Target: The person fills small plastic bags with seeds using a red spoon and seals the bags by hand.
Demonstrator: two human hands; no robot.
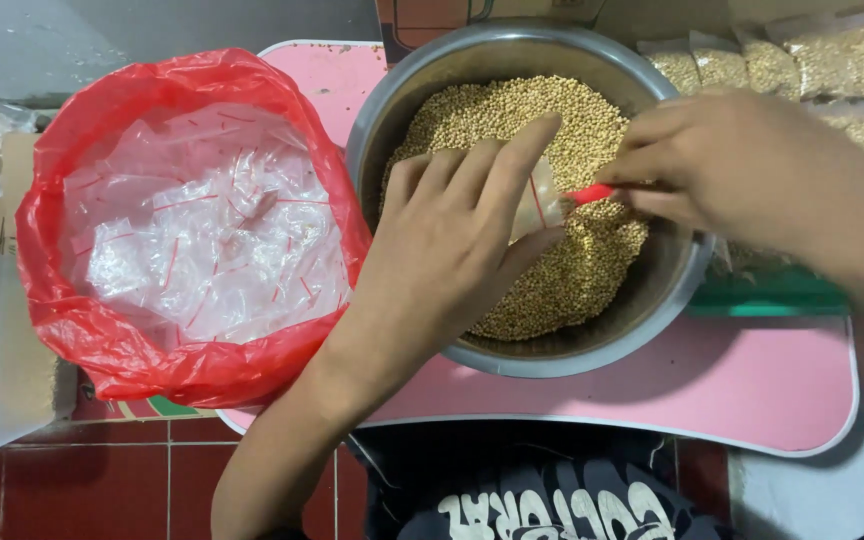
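The left hand [452, 240] holds a small clear bag [535, 205] over the bowl [512, 55] of seeds [572, 270]. The right hand [742, 165] pinches a red scoop [590, 194].

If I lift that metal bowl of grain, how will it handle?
The bowl is probably heavy, being well filled with grain. Its smooth metal wall may be slippery. The loose grain would likely shift or spill if tilted.

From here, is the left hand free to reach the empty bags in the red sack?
Probably not: the left hand is holding a small clear bag open over the bowl. The red sack sits open beside it, unobstructed.
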